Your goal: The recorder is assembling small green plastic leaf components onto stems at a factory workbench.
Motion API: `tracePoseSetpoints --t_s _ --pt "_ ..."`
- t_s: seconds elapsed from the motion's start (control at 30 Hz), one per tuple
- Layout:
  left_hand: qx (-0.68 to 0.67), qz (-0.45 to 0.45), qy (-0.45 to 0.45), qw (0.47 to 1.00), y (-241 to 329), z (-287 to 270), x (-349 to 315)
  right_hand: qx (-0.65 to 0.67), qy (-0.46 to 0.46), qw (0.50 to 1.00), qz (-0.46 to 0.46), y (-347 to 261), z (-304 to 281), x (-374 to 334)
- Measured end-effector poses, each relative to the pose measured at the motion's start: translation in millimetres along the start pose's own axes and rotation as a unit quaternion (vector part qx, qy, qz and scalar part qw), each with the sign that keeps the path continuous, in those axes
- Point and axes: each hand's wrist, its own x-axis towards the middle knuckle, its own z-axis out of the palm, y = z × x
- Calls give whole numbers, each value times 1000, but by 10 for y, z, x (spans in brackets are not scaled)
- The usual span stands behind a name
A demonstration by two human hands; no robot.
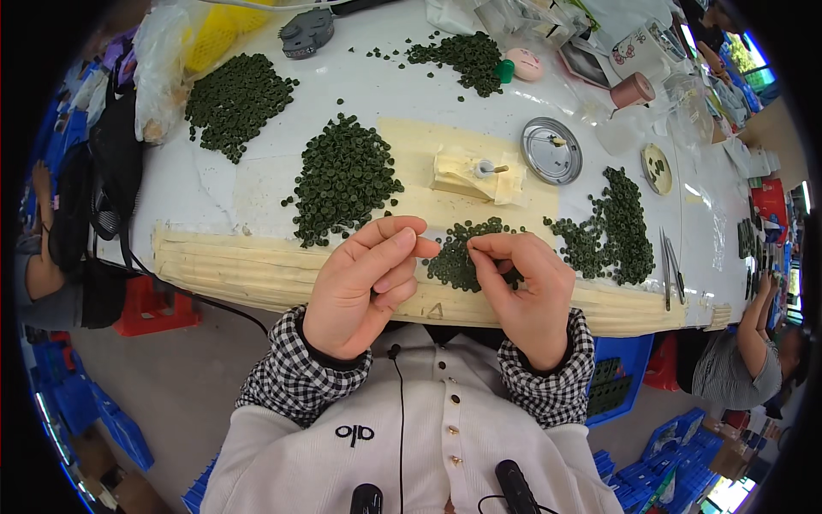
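Both of my hands are raised over the near edge of the white table, a short gap between them. My left hand (364, 283) is closed, thumb pressed against the index finger; whatever it holds, if anything, is hidden. A pinch of thumb and forefinger closes my right hand (531, 291), with a tiny dark speck at the tips, too small to name. Beneath and between them lies a loose heap of small round dark green parts (458, 267). A bigger pile of the same parts (342, 184) rises beyond my left hand, and another pile (629, 227) spreads beyond my right.
A tape-wrapped block (458, 182) with a small upright peg stands ahead, beside a round metal lid (551, 151). Tweezers (666, 270) lie at the right. Farther back are more green piles (240, 103), a grey device (306, 34) and a pinkish spool (632, 90).
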Motion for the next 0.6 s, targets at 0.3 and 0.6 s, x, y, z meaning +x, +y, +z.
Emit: tracePoseSetpoints --t_s 0.3,0.6 --pt "30 -12 -7 999 -28 17 6 4 8 1000 0 -12 -23 3" --pt "91 -27 9 995 -112 145 1 93 40 994 -33 -60 -34 23"
